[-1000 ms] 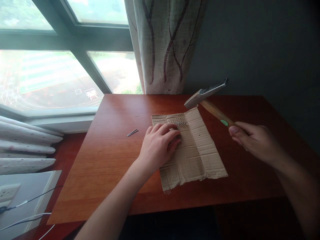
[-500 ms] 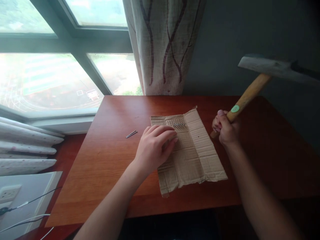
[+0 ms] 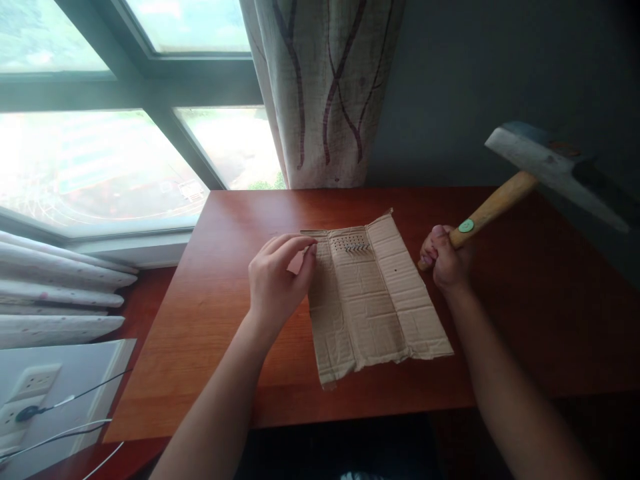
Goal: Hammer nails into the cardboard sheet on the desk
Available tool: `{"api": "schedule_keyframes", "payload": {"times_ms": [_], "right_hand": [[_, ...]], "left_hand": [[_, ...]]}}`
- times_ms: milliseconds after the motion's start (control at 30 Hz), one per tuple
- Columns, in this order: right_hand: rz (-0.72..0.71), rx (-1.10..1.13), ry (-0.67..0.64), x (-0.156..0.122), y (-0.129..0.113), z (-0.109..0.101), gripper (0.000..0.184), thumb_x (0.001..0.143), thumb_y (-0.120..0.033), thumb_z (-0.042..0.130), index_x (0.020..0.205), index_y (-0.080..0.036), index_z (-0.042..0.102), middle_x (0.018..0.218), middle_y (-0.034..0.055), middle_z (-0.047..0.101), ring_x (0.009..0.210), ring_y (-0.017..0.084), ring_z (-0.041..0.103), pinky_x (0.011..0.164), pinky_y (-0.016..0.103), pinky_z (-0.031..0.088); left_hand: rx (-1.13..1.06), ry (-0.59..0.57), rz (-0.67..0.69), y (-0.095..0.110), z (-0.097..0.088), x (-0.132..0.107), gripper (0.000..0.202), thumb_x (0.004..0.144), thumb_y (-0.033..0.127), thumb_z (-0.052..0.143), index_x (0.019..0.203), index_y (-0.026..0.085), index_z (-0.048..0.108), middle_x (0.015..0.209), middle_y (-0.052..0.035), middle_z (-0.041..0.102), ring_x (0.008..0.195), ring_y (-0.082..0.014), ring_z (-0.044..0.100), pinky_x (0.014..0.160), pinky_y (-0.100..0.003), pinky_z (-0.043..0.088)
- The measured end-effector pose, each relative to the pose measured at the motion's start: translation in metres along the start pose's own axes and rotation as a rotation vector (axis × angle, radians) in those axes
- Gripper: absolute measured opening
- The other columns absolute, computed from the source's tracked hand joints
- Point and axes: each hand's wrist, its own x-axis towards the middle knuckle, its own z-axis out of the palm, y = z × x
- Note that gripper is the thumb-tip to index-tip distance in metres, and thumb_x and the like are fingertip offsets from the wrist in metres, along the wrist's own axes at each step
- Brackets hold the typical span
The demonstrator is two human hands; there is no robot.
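Note:
A flat, creased piece of brown cardboard [image 3: 370, 300] lies on the table. Rows of small holes and a row of nails [image 3: 357, 249] standing in it show near its far edge. Over the cardboard's left edge is my left hand [image 3: 280, 277], its thumb and index fingertips pinched together; whatever is between them is too small to make out. My right hand [image 3: 450, 260] is wrapped round the wooden handle of a hammer [image 3: 500, 200], raised to the right of the cardboard with its metal head up.
The reddish-brown wooden table [image 3: 215, 347] stands against a window [image 3: 125, 167] and a patterned curtain [image 3: 325, 100]. At lower left, cables run from a wall socket [image 3: 37, 383]. A second curtain [image 3: 55, 293] hangs at the left.
My left hand has moved left off the middle of the cardboard, uncovering more of it; the loose nails on the table are now hidden behind it. The hammer head has tilted and dropped slightly.

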Motion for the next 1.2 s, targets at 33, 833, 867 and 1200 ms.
{"api": "schedule_keyframes", "payload": {"times_ms": [33, 833, 867, 1200], "right_hand": [[0.009, -0.006, 0.002, -0.001, 0.0, 0.0, 0.056, 0.087, -0.057, 0.066, 0.055, -0.024, 0.036, 0.046, -0.0066, 0.032, 0.037, 0.008, 0.033, 0.033, 0.023, 0.026], [-0.003, 0.062, -0.016, 0.006, 0.003, -0.009, 0.054, 0.089, -0.056, 0.063, 0.058, -0.024, 0.033, 0.043, -0.009, 0.028, 0.035, 0.007, 0.027, 0.034, 0.023, 0.025], [0.002, 0.066, -0.015, 0.006, 0.003, -0.008, 0.055, 0.089, -0.056, 0.064, 0.057, -0.024, 0.033, 0.043, -0.0087, 0.028, 0.035, 0.007, 0.027, 0.034, 0.023, 0.025], [0.038, 0.067, -0.017, 0.006, 0.003, -0.008, 0.058, 0.087, -0.057, 0.066, 0.053, -0.024, 0.033, 0.043, -0.0078, 0.029, 0.034, 0.007, 0.029, 0.031, 0.023, 0.024]], "left_hand": [[0.008, 0.025, -0.052, -0.005, -0.001, 0.001, 0.016, 0.092, 0.026, 0.059, 0.091, 0.02, 0.074, 0.087, -0.0029, 0.076, 0.079, -0.0161, 0.068, 0.067, -0.027, 0.052], [0.586, -0.392, -0.274, -0.074, -0.052, -0.041, 0.025, 0.094, 0.039, 0.052, 0.104, 0.027, 0.072, 0.102, -0.0034, 0.074, 0.079, -0.0219, 0.07, 0.061, -0.03, 0.041], [0.601, -0.394, -0.268, -0.073, -0.051, -0.041, 0.026, 0.094, 0.039, 0.051, 0.104, 0.027, 0.072, 0.103, -0.0036, 0.074, 0.08, -0.0221, 0.069, 0.061, -0.029, 0.04], [0.783, -0.492, -0.146, -0.066, -0.037, -0.024, 0.029, 0.097, 0.03, 0.048, 0.103, 0.025, 0.075, 0.1, -0.0082, 0.074, 0.085, -0.0253, 0.068, 0.061, -0.031, 0.039]]}}
